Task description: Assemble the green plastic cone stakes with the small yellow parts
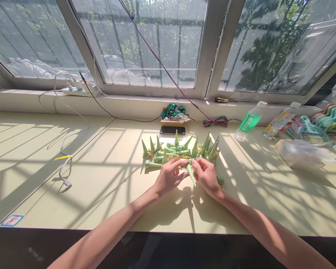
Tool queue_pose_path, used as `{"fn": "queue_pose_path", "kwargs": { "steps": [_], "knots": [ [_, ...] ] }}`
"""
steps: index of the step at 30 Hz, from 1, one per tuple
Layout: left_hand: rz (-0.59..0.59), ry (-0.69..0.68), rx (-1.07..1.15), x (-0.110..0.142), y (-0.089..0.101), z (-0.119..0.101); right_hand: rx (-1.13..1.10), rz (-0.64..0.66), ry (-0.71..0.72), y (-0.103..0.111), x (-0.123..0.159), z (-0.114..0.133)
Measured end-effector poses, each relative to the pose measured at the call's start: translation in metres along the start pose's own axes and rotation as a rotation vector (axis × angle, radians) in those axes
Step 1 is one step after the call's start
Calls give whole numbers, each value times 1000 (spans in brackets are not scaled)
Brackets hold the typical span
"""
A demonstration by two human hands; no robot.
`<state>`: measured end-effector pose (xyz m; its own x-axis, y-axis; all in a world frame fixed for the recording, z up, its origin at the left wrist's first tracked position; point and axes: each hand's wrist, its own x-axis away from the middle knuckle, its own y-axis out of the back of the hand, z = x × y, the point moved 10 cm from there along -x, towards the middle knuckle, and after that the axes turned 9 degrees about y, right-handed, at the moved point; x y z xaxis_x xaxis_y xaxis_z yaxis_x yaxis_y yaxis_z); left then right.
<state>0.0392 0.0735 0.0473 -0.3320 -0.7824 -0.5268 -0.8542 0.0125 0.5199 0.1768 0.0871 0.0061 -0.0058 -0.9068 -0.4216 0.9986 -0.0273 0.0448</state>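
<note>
Between my two hands is a green plastic cone (190,175), its narrow tip pointing down toward the table's front edge. My left hand (172,173) has its fingers closed at the wide end of the cone. My right hand (205,173) pinches that same end from the other side. Just beyond my fingers lies a cluster of similar green cones (179,148), several standing tip up and others on their sides, with small yellowish bits among them. A further green piece (220,181) lies beside my right wrist, partly hidden.
Behind the cones lie a black phone (173,130) and a small box with green material (173,114). A green-labelled bottle (250,121), a plastic-wrapped packet (299,154) and coloured plastic items (313,129) sit at the right. A white cable (65,168) lies left.
</note>
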Motion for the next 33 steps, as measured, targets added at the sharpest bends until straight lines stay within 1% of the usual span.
{"fn": "queue_pose_path", "kwargs": {
  "steps": [3, 6, 9, 12, 14, 16, 18, 20, 23, 25, 27, 31, 33],
  "knots": [
    [38, 100, 103, -2, 0, 7, 24, 16, 17, 0, 0, 0],
    [65, 253, 224, -3, -4, 18, 57, 50, 46, -1, 0, 1],
    [104, 387, 299, -4, -9, 27, 89, 85, 74, -4, 1, 1],
    [213, 548, 404, -1, -20, 37, 98, 106, 102, -6, 2, 3],
    [295, 656, 524, 5, -29, 42, 109, 119, 122, -6, 3, 6],
    [354, 720, 647, 9, -37, 44, 124, 133, 148, -7, 3, 10],
    [381, 740, 716, 11, -41, 43, 141, 133, 182, -7, 2, 14],
    [364, 730, 684, 11, -41, 43, 156, 115, 203, -6, 1, 18],
    [246, 638, 505, 5, -30, 40, 134, 69, 170, -3, 0, 16],
    [149, 534, 390, 1, -19, 34, 87, 36, 129, -2, 0, 12],
    [84, 410, 296, -1, -10, 25, 38, -3, 94, 1, -1, 8],
    [61, 153, 97, -1, -6, 7, -49, -58, 35, 6, -3, 2],
    [56, 72, 18, 0, -7, 3, -64, -51, 15, 5, -3, 0]
  ]
}}
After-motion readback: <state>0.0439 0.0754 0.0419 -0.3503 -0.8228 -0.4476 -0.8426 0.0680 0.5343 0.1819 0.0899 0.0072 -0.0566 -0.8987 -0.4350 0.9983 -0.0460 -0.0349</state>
